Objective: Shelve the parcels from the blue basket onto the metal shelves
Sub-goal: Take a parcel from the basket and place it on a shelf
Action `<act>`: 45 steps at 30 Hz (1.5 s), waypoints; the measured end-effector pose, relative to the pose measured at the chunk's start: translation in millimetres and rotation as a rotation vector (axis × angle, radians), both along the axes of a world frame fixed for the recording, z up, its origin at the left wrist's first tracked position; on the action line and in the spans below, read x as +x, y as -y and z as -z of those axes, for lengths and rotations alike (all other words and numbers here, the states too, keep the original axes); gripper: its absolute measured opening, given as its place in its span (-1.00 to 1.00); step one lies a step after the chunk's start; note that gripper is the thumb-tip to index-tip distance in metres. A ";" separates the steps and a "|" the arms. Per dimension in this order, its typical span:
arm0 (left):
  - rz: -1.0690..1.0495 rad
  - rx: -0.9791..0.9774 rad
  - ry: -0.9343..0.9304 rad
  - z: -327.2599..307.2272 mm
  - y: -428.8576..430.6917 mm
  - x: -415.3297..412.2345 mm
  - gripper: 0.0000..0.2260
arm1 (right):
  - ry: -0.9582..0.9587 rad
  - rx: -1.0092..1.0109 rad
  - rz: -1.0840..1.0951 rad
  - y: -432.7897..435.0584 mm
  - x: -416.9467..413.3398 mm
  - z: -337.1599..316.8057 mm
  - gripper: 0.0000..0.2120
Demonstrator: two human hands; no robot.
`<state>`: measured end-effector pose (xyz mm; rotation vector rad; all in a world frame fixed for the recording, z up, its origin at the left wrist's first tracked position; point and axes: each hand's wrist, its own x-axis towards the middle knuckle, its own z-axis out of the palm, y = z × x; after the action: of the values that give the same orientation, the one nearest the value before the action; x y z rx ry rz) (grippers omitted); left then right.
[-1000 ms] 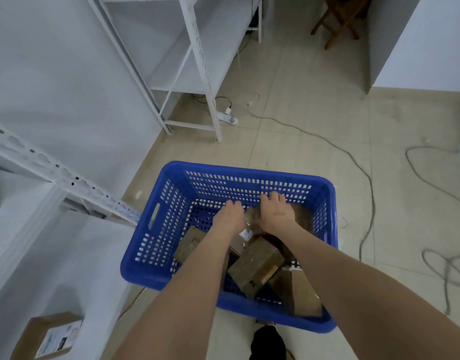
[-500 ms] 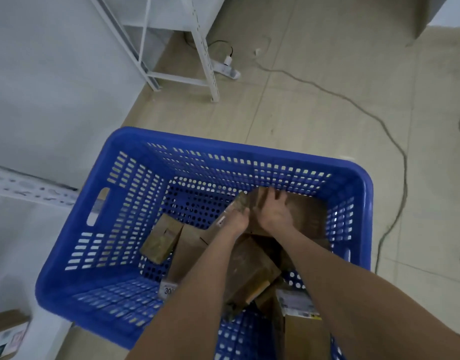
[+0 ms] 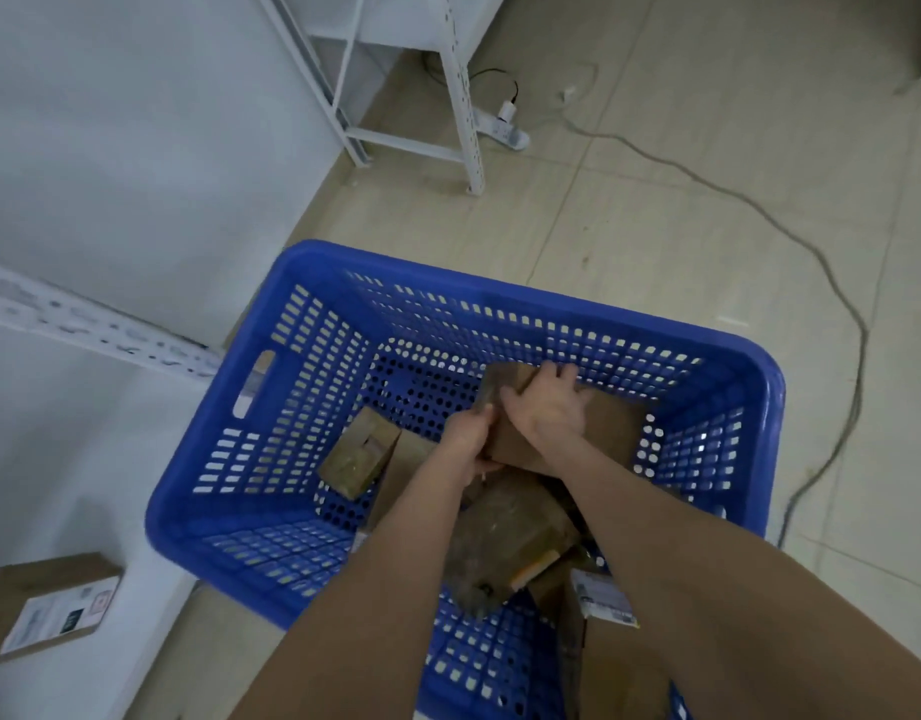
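A blue perforated basket (image 3: 312, 407) stands on the floor below me with several brown cardboard parcels inside. Both my arms reach down into it. My left hand (image 3: 471, 439) grips the near left edge of a flat brown parcel (image 3: 611, 431) that leans toward the basket's far right. My right hand (image 3: 549, 407) lies over the top of that same parcel with fingers spread and curled over its far edge. A small parcel (image 3: 359, 454) sits to the left, a dark wrapped one (image 3: 505, 532) lies under my forearms. The white metal shelf (image 3: 84, 324) is at my left.
One labelled parcel (image 3: 47, 608) lies on the lower shelf board at bottom left. A second white rack's legs (image 3: 466, 127) stand on the tiled floor ahead. A power strip (image 3: 505, 127) and grey cables (image 3: 832, 283) run across the floor to the right.
My head has dropped closer over the basket. Both hands went deeper in and took hold of the flat parcel at the far right, tilting its left edge up.
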<state>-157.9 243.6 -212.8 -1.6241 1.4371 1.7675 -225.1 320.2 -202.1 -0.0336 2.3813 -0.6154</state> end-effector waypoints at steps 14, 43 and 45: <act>-0.294 -0.479 -0.268 -262.0 89.0 147.1 -0.61 | 0.102 -0.454 -0.112 77.7 110.9 -219.0 -0.35; -0.850 -0.423 -0.409 -442.1 123.8 548.9 -0.60 | 0.684 -0.918 -0.300 141.2 465.3 -397.8 -0.26; -0.874 -0.433 -0.398 -439.0 119.9 561.6 -0.61 | 0.749 -0.898 -0.305 141.3 475.5 -400.0 -0.40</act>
<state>403.7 123.7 226.2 -2.5071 1.4485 2.4696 250.5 178.9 197.9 -0.4581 1.2200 -1.2297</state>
